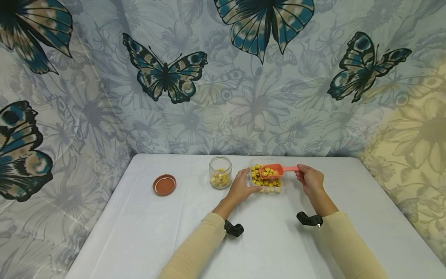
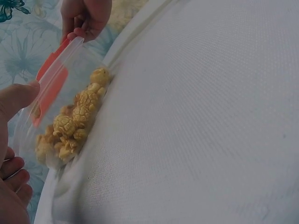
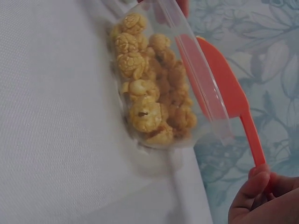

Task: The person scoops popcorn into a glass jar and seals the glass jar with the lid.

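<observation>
Room: a patterned fabric backdrop (image 1: 254, 104) rises behind the work, grey-blue with pale flowers and large dark-edged butterflies (image 1: 165, 77); its right side shows a yellowish cast. Table (image 1: 132, 240): covered in white cloth, lightly creased, its far edge close to the backdrop.

Two arms in cream sleeves (image 1: 195, 250) extend over the table from the near side. Left hand (image 1: 241, 186): thumb and fingers parted, gripping the near left corner of a clear plastic box (image 2: 84, 65), thumb at the near side, fingers along the left wall. Right hand (image 1: 311, 180): fingers closed, pinching the end of the handle of an orange-red scoop (image 1: 278, 168).

The box stands upright and open on the far half of the table, directly between the hands. A glass jar (image 1: 220, 161), upright and uncovered, stands just left of the left hand, partly filled. The scoop lies level across the box opening, its bowl loaded, its handle passing over the right rim; contact with that rim cannot be determined. A round brown lid (image 1: 164, 185) lies flat on the table, left of the jar and apart from it. Popcorn (image 3: 145, 114), rounded and yellow to golden, occupies box, scoop and jar.
</observation>
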`<state>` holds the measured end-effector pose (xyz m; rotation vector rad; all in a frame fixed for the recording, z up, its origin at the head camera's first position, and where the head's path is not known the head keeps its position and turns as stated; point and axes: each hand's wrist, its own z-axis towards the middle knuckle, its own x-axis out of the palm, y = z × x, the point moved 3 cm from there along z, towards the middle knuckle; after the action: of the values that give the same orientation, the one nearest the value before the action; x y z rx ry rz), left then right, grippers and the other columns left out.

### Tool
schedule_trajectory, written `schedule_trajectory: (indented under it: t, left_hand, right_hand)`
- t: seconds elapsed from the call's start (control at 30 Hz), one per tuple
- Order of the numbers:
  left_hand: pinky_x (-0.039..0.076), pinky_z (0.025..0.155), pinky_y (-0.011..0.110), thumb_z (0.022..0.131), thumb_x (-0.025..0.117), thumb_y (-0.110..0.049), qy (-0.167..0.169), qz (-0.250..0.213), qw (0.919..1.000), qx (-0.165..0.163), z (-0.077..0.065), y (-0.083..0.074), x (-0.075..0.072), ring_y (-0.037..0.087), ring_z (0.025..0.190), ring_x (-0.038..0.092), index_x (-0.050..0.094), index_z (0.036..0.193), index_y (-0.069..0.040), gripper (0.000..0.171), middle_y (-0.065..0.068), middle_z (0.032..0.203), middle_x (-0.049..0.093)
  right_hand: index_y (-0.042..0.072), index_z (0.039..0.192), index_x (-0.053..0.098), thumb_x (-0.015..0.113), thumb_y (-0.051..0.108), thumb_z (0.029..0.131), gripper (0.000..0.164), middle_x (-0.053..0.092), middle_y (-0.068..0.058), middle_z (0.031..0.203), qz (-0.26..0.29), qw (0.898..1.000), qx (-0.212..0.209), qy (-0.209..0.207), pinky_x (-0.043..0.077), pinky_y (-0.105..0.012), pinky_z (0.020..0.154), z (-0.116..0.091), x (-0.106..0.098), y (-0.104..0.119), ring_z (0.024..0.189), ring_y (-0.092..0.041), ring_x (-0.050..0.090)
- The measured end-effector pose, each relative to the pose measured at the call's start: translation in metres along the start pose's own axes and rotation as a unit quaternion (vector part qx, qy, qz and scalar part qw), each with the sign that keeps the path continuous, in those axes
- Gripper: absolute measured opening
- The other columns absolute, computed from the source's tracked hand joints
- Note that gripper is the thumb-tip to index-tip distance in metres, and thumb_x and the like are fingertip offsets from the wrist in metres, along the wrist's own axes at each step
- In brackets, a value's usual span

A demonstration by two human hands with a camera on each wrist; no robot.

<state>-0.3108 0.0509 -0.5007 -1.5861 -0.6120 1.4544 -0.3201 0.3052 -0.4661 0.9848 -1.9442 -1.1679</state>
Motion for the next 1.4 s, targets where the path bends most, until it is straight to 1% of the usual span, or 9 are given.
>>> schedule_trajectory:
  t: [0.27, 0.37, 0.5, 0.77, 0.83, 1.0, 1.13, 1.2, 1.4]
  left_hand:
    - [0.037, 0.115, 0.046, 0.084, 0.075, -0.039, 0.006, 0.009, 0.9999, 0.002, -0.001, -0.002, -0.002, 0.031, 0.141, 0.039, 0.035, 0.151, -0.008, 0.084, 0.014, 0.153, 0.038]
    - [0.037, 0.115, 0.047, 0.084, 0.075, -0.039, 0.008, 0.012, 0.9999, 0.005, -0.002, -0.003, -0.002, 0.032, 0.141, 0.039, 0.035, 0.150, -0.007, 0.084, 0.015, 0.152, 0.038]
    - [0.038, 0.114, 0.046, 0.084, 0.075, -0.038, 0.011, 0.019, 0.9998, 0.003, -0.002, -0.004, -0.004, 0.032, 0.140, 0.040, 0.036, 0.150, -0.006, 0.083, 0.016, 0.152, 0.039]
    - [0.039, 0.113, 0.047, 0.084, 0.076, -0.036, 0.016, 0.020, 0.9996, -0.010, -0.001, -0.007, -0.006, 0.032, 0.139, 0.042, 0.038, 0.149, -0.007, 0.080, 0.016, 0.150, 0.041]
    - [0.039, 0.113, 0.047, 0.084, 0.075, -0.036, 0.019, 0.021, 0.9995, -0.014, -0.001, -0.008, -0.007, 0.032, 0.139, 0.041, 0.038, 0.149, -0.008, 0.080, 0.016, 0.150, 0.040]
    - [0.039, 0.113, 0.047, 0.085, 0.075, -0.038, 0.026, 0.028, 0.9990, -0.023, 0.000, -0.007, -0.008, 0.031, 0.139, 0.042, 0.039, 0.149, -0.009, 0.079, 0.014, 0.151, 0.040]
    - [0.039, 0.113, 0.046, 0.084, 0.075, -0.038, 0.030, 0.034, 0.9987, -0.023, 0.001, -0.008, -0.010, 0.030, 0.139, 0.042, 0.040, 0.148, -0.009, 0.078, 0.014, 0.151, 0.040]
    - [0.039, 0.113, 0.046, 0.084, 0.076, -0.037, 0.030, 0.035, 0.9987, -0.021, 0.001, -0.008, -0.010, 0.031, 0.139, 0.042, 0.041, 0.147, -0.009, 0.077, 0.014, 0.150, 0.041]
    - [0.038, 0.114, 0.046, 0.084, 0.076, -0.034, 0.026, 0.034, 0.9990, -0.013, 0.000, -0.011, -0.013, 0.031, 0.138, 0.041, 0.041, 0.147, -0.008, 0.076, 0.014, 0.150, 0.041]
  right_hand:
    - [-0.001, 0.135, 0.052, 0.056, 0.014, 0.098, 0.040, 0.065, 0.006, 0.067, 0.006, 1.000, -0.003, 0.005, 0.052, -0.016, 0.057, -0.003, -0.003, 0.003, 0.060, -0.005, 0.057]
    - [0.002, 0.125, 0.058, 0.057, 0.014, 0.098, 0.030, 0.066, 0.006, 0.066, 0.009, 1.000, -0.004, 0.001, 0.052, -0.015, 0.056, -0.004, -0.003, 0.003, 0.059, -0.005, 0.057]
    - [0.010, 0.103, 0.065, 0.059, 0.014, 0.097, 0.010, 0.066, 0.005, 0.065, 0.014, 1.000, -0.006, -0.004, 0.052, -0.016, 0.055, -0.006, -0.002, 0.004, 0.058, -0.005, 0.057]
    - [0.010, 0.097, 0.065, 0.058, 0.011, 0.097, 0.006, 0.065, 0.004, 0.064, 0.029, 1.000, -0.011, 0.001, 0.050, -0.016, 0.052, -0.009, -0.002, 0.009, 0.056, -0.005, 0.057]
    - [0.009, 0.101, 0.065, 0.058, 0.012, 0.097, 0.008, 0.065, 0.005, 0.064, 0.029, 1.000, -0.010, 0.000, 0.051, -0.016, 0.051, -0.009, -0.001, 0.010, 0.056, -0.005, 0.057]
    - [0.002, 0.125, 0.058, 0.057, 0.013, 0.098, 0.029, 0.064, 0.005, 0.065, 0.027, 1.000, -0.015, -0.002, 0.051, -0.015, 0.052, -0.011, 0.002, 0.012, 0.056, -0.005, 0.057]
    - [0.009, 0.098, 0.068, 0.058, 0.011, 0.097, 0.010, 0.064, 0.004, 0.064, 0.045, 0.999, -0.025, 0.009, 0.052, -0.015, 0.053, -0.013, 0.004, 0.015, 0.055, -0.005, 0.058]
    - [0.012, 0.087, 0.066, 0.058, 0.010, 0.097, 0.013, 0.065, 0.004, 0.063, 0.050, 0.998, -0.030, 0.015, 0.052, -0.016, 0.052, -0.015, 0.004, 0.017, 0.054, -0.005, 0.058]
    - [0.010, 0.093, 0.065, 0.058, 0.010, 0.097, 0.008, 0.065, 0.003, 0.064, 0.051, 0.998, -0.026, 0.020, 0.052, -0.016, 0.053, -0.018, 0.007, 0.020, 0.055, -0.005, 0.058]
